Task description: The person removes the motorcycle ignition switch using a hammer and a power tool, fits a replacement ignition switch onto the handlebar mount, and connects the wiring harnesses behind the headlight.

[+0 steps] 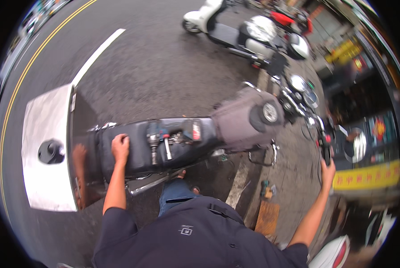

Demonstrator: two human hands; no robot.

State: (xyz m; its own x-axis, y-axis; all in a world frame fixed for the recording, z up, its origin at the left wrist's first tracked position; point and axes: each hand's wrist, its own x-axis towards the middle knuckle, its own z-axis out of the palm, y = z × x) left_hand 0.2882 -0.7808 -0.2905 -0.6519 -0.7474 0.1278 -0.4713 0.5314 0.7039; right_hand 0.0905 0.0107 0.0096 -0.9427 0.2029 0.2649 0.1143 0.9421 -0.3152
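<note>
A motorcycle with a long black seat (137, 143) stands across in front of me. My left hand (120, 146) rests on the rear of the seat, fingers curled and their undersides hidden. My right hand (328, 170) is wrapped round the end of the black handlebar grip (327, 153). On the seat between my hands lie a power drill (154, 137), a tool with a pale shaft and red end (168, 147), small metal parts (178, 137) and a dark block with a red mark (195, 129). A grey-brown cover (235, 118) wraps the tank.
Behind the seat is a large silver box (48, 178) with a black object (51, 152) on top. A white scooter (227, 33) is parked beyond. A wooden board (267, 217) lies by the kerb at my right. A yellow sign (367, 175) fronts a shop.
</note>
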